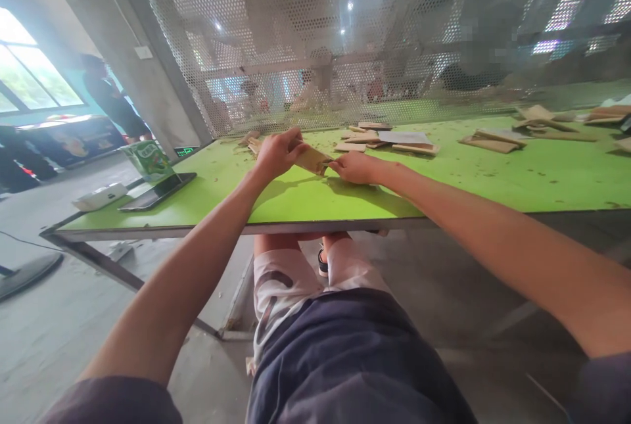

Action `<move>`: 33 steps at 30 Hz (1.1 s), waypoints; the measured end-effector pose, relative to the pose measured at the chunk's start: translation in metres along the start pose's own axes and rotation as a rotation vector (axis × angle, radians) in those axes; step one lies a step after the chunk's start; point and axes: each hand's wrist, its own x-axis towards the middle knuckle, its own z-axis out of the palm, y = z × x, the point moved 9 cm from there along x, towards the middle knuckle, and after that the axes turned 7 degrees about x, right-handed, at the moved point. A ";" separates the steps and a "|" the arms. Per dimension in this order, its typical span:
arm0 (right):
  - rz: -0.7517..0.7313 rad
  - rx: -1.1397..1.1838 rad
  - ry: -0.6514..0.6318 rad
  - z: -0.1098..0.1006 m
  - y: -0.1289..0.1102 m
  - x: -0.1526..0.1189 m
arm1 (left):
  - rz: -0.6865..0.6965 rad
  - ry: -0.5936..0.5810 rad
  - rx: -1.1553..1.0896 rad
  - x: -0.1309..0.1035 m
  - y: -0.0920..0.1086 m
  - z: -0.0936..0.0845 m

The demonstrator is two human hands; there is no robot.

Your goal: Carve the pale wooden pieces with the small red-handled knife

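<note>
Above the green table, my left hand is closed around the upper left end of a flat brown piece that looks like folded kraft paper or thin board. The piece slants down toward my right hand. That hand's fingers are pinched at the piece's lower right end, where a small dark bit shows. I cannot make out whether it is a tool or the piece's own ragged edge. More brown flat pieces lie just behind my hands, one with a whitish sheet by it.
Further brown pieces lie to the right, with small brown crumbs scattered about. On the left are a green box, a dark flat tablet or phone and a white box. A perforated metal screen stands behind the table. A person stands far left.
</note>
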 end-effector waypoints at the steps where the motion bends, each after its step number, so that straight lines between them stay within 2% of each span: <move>1: 0.039 0.063 -0.025 0.001 0.003 -0.001 | 0.004 -0.002 0.007 0.000 0.001 0.000; 4: 0.129 0.224 -0.106 0.004 0.008 -0.005 | 0.013 -0.006 0.016 0.000 0.003 -0.001; 11: 0.167 0.368 -0.120 0.005 0.011 -0.009 | 0.013 0.000 -0.011 0.000 0.006 -0.002; 20: 0.257 0.641 -0.284 0.020 0.018 -0.011 | -0.009 0.008 0.000 -0.002 0.007 -0.002; 22: 0.243 0.647 -0.265 0.019 0.020 -0.012 | -0.055 0.003 -0.024 -0.001 0.001 0.000; 24: 0.172 0.554 -0.152 0.010 0.021 -0.010 | -0.131 -0.021 -0.074 0.000 -0.009 0.004; 28: -0.064 0.081 0.113 -0.010 0.007 -0.009 | -0.309 -0.104 -0.142 -0.002 -0.033 0.019; 30: -0.111 -0.103 0.142 -0.009 -0.001 -0.009 | -0.369 -0.147 -0.173 -0.005 -0.042 0.026; 33: -0.107 -0.220 0.142 -0.004 -0.006 -0.008 | -0.434 -0.258 -0.291 -0.011 -0.051 0.042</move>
